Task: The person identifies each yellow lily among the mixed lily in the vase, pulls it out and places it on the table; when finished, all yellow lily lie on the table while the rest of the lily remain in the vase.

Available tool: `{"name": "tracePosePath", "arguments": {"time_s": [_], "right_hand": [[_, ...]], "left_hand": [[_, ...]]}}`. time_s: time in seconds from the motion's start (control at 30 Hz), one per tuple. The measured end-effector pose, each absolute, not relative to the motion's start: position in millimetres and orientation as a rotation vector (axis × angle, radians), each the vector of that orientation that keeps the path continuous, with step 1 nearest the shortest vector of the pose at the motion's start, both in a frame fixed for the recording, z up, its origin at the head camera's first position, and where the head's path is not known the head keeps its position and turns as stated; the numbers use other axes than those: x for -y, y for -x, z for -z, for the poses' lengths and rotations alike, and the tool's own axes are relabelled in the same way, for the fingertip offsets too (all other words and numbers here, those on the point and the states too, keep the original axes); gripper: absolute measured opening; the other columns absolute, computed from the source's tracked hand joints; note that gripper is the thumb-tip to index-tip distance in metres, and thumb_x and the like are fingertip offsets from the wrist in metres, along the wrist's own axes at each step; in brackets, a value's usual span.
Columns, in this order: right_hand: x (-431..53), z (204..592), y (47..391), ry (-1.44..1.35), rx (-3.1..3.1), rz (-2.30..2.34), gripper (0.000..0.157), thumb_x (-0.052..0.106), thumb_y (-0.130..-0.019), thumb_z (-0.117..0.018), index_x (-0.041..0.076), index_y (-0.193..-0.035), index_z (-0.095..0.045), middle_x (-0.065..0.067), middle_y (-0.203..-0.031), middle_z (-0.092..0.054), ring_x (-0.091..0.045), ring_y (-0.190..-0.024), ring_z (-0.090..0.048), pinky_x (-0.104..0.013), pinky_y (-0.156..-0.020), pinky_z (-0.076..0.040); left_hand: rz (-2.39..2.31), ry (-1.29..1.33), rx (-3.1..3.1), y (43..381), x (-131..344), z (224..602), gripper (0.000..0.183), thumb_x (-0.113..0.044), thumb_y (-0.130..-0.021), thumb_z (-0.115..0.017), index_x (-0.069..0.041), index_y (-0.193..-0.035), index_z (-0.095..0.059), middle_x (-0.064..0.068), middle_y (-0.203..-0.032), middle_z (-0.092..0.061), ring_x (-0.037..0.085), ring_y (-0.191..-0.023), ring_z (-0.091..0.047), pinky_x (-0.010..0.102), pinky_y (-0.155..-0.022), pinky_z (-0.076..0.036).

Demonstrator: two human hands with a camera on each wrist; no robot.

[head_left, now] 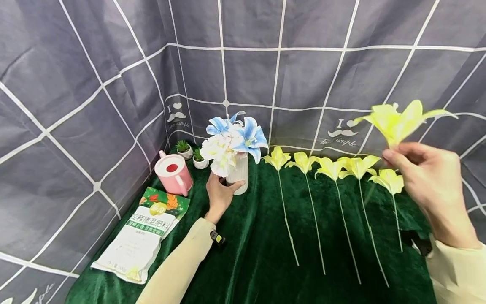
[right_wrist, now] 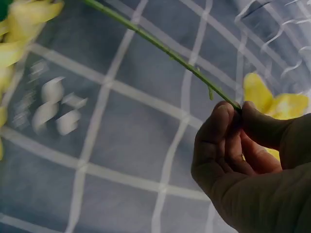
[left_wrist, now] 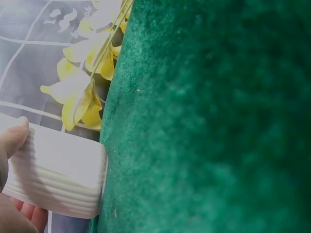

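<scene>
My left hand (head_left: 219, 196) grips the lower part of a white ribbed vase (head_left: 241, 175), which stands on the green cloth. Blue lilies (head_left: 250, 137) and pale cream-white flowers (head_left: 222, 154) fill its mouth. The left wrist view has thumb and fingers on either side of the vase (left_wrist: 63, 170). Up at the right, my right hand (head_left: 436, 185) pinches a yellow artificial lily (head_left: 398, 120) just under its bloom. Its green stem (right_wrist: 165, 51) stretches away from the fingertips in the right wrist view. Several more yellow lilies (head_left: 329, 169) lie in a row between the hands.
Left of the vase are two small potted succulents (head_left: 184, 150), a pink watering can (head_left: 172, 173) and a white-and-green fertilizer bag (head_left: 138, 236). Green velvet cloth (head_left: 262, 253) covers the table. A grey curtain with white grid lines (head_left: 311, 76) hangs behind and along the left.
</scene>
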State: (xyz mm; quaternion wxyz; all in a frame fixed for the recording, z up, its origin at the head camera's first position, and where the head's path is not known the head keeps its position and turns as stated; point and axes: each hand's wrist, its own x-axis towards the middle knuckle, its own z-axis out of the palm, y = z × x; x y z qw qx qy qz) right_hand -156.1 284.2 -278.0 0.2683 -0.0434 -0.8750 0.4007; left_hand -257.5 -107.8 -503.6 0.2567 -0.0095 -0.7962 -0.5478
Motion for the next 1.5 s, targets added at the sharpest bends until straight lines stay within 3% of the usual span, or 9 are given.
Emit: {"name": "tracePosePath", "arguments": {"time_s": [0.1,0.23,0.37,0.5,0.7,0.97,1.2,1.5], "right_hand": [[-313.6,301.1,151.1,0.217,2.505,-0.999,0.015,0.032,-0.094,-0.072,0.031,-0.079,-0.07,0.04,-0.06,-0.057,0.018,-0.058,-0.051,-0.009,-0.054,-0.038],[-344.3,337.4,153.3,0.277,2.678,-0.923,0.025,0.038,-0.097,-0.067,0.014,-0.092,-0.073,0.037,-0.057,-0.055,0.013,-0.057,-0.05,-0.018,-0.054,-0.037],[-366.4,374.7,159.2,0.242,2.829,-0.841,0.04,0.039,-0.099,-0.064,0.0,-0.1,-0.073,0.023,-0.06,-0.059,0.004,-0.057,-0.049,-0.02,-0.054,-0.037],[-381.0,401.7,162.4,0.212,2.962,-0.821,0.043,0.038,-0.101,-0.06,-0.002,-0.101,-0.073,0.008,-0.066,-0.066,0.001,-0.059,-0.051,-0.019,-0.056,-0.038],[-393.1,429.4,166.1,0.272,3.05,-0.955,0.042,0.029,-0.103,-0.057,-0.011,-0.109,-0.069,0.002,-0.073,-0.073,0.002,-0.062,-0.061,-0.017,-0.057,-0.046],[-394.9,450.9,171.2,0.292,3.103,-0.999,0.037,0.025,-0.102,-0.058,-0.009,-0.103,-0.071,0.005,-0.068,-0.07,0.0,-0.06,-0.059,-0.019,-0.057,-0.046],[-396.5,456.6,173.4,0.374,3.126,-1.094,0.041,0.029,-0.101,-0.06,-0.01,-0.11,-0.07,0.008,-0.071,-0.072,0.0,-0.063,-0.064,-0.02,-0.059,-0.052],[-395.8,451.2,162.4,0.464,3.122,-0.999,0.054,0.044,-0.099,-0.061,-0.007,-0.115,-0.071,0.008,-0.069,-0.074,-0.002,-0.063,-0.065,-0.016,-0.062,-0.041]], "left_hand": [[1.489,0.025,2.165,257.4,109.5,504.0,0.078,-0.031,-0.069,-0.094,-0.014,-0.135,-0.055,0.01,-0.127,-0.064,0.03,-0.116,-0.066,0.046,-0.097,-0.059],[1.483,0.009,2.18,257.5,113.6,504.6,0.079,-0.033,-0.069,-0.094,-0.017,-0.136,-0.054,0.009,-0.129,-0.063,0.029,-0.117,-0.066,0.046,-0.097,-0.058],[1.463,0.001,2.184,258.2,117.3,505.9,0.079,-0.032,-0.07,-0.094,-0.017,-0.137,-0.054,0.008,-0.129,-0.062,0.028,-0.118,-0.065,0.045,-0.098,-0.058],[1.466,0.011,2.17,258.0,119.3,508.3,0.078,-0.03,-0.07,-0.093,-0.016,-0.136,-0.054,0.008,-0.129,-0.062,0.027,-0.119,-0.065,0.045,-0.098,-0.058],[1.488,0.016,2.165,256.7,121.3,510.4,0.077,-0.029,-0.071,-0.093,-0.016,-0.136,-0.054,0.009,-0.129,-0.062,0.028,-0.119,-0.065,0.045,-0.098,-0.058],[1.482,0.009,2.158,255.9,123.1,510.3,0.077,-0.028,-0.07,-0.093,-0.016,-0.136,-0.054,0.009,-0.13,-0.061,0.028,-0.121,-0.064,0.045,-0.099,-0.058],[1.487,-0.011,2.173,255.7,123.9,507.9,0.076,-0.028,-0.071,-0.093,-0.014,-0.135,-0.055,0.01,-0.13,-0.062,0.029,-0.122,-0.064,0.045,-0.1,-0.057],[1.495,-0.009,2.196,252.5,124.3,506.2,0.077,-0.027,-0.071,-0.093,-0.013,-0.136,-0.054,0.011,-0.132,-0.061,0.03,-0.124,-0.062,0.046,-0.102,-0.056]]}}
